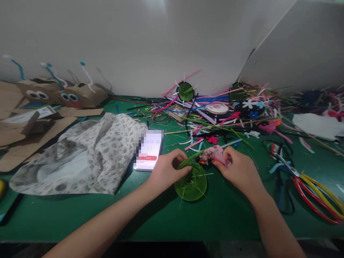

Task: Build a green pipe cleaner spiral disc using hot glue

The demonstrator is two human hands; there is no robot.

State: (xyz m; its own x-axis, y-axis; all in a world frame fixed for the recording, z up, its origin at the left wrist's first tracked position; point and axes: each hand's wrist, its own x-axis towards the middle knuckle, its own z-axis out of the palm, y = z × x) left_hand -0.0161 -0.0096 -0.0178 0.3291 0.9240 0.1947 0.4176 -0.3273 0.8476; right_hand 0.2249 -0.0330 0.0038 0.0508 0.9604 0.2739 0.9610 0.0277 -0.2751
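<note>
My left hand [174, 165] pinches a flat green coil [195, 191], thumb on its top near the centre hole. A loose end of the green strip rises to the right from under the fingers. Thin pale strands cross the coil and stick out past its edge. In my right hand [236, 166] is a small pink glue gun [216, 152] with an orange part by the thumb. Its dirty nozzle end points left, just above the coil's upper right edge; whether it touches the strip I cannot tell.
A lit phone [147, 150] lies beside a patterned cloth [99, 150]. Pipe cleaners [204, 104] in many colours and flower shapes [249, 104] pile up behind. Red- and yellow-handled scissors [309, 186] lie at right. Cardboard figures [83, 95] with googly eyes stand at back left.
</note>
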